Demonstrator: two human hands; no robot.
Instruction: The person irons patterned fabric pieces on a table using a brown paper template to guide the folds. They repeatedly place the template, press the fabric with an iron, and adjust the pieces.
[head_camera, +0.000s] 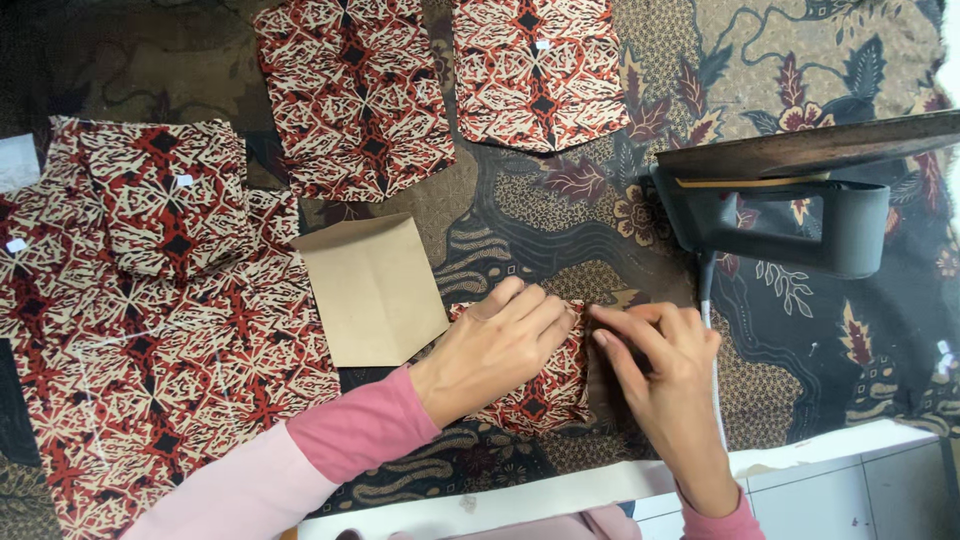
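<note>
My left hand lies flat, fingers together, pressing on a small red, black and cream patterned fabric piece on the dark floral cloth-covered table. My right hand is beside it, its fingertips pinching the right edge of the same piece, where a fold shows the darker underside. Both arms wear pink sleeves. A tan cardboard template lies just left of my left hand.
A grey iron stands on its heel at the right, its cord running down past my right hand. Two more patterned pieces lie at the top, and a large stack of the same fabric at the left. White table edge at the bottom.
</note>
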